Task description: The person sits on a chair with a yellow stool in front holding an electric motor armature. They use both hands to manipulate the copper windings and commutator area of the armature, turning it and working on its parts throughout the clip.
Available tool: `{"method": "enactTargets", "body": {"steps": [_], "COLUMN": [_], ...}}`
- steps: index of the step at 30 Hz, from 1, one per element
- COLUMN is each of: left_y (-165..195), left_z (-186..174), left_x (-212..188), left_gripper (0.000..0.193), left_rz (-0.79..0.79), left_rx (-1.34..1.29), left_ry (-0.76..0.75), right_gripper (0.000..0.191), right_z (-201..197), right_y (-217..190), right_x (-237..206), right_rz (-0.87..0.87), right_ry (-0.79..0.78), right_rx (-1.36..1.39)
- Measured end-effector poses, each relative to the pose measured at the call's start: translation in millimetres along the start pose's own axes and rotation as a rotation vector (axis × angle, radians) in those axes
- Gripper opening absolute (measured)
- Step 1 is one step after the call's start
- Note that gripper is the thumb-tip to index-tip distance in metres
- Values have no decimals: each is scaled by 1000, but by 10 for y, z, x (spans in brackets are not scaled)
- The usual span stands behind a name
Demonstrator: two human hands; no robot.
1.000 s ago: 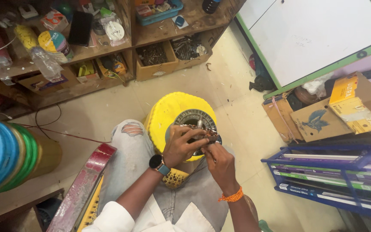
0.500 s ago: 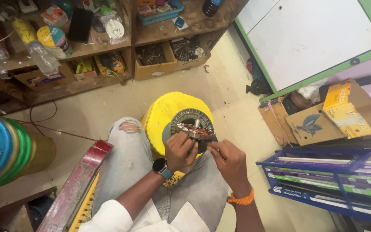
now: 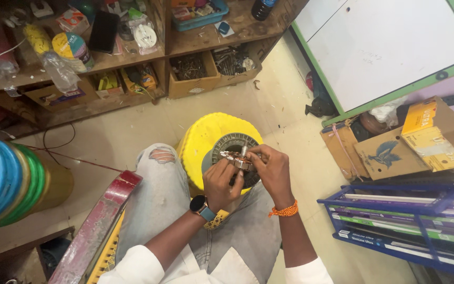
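hands: left grip (image 3: 222, 184) & right grip (image 3: 270, 167) both pinching small metal part (image 3: 236, 158) over yellow stool (image 3: 203, 144).

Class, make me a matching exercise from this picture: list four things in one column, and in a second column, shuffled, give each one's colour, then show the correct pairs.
Things:
1. stool
2. bracelet on the right wrist
3. rack on the floor at right
4. watch strap on the left wrist

Colours:
A. blue
B. teal
C. yellow
D. orange

Pairs: 1-C, 2-D, 3-A, 4-B

Both hands, the left hand and the right hand, hold a small metal part over the stool.
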State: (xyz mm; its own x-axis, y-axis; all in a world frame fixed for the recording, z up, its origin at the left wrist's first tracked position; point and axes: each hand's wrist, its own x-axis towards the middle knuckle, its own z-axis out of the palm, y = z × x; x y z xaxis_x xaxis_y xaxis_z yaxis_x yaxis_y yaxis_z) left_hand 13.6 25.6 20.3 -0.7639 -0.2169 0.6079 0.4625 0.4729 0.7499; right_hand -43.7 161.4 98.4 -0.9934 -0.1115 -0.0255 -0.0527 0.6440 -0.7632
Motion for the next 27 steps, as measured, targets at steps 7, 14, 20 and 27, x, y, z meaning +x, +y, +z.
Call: {"method": "enactTargets", "body": {"steps": [7,14,20,27], "left_y": [-53,-200,-162,-215], "left_z": [-90,-106,-141,-157], "left_x": [50,162,224,242], "left_gripper": [30,51,35,30], "left_rz": [194,158,156,188], "left_rx": [104,3,-23,-16], "left_ry": [-68,-304,-306,-351], "right_gripper": [12,12,9,7], "right_z": [-52,-187,-88,122], "right_y": [80,14,10,158], "right_x": [10,-279,-530,-652], "right_rz": [66,136,15,-113], "right_ry": [96,119,138,197], "right_rx": [-73,-15,-64,-113]}}
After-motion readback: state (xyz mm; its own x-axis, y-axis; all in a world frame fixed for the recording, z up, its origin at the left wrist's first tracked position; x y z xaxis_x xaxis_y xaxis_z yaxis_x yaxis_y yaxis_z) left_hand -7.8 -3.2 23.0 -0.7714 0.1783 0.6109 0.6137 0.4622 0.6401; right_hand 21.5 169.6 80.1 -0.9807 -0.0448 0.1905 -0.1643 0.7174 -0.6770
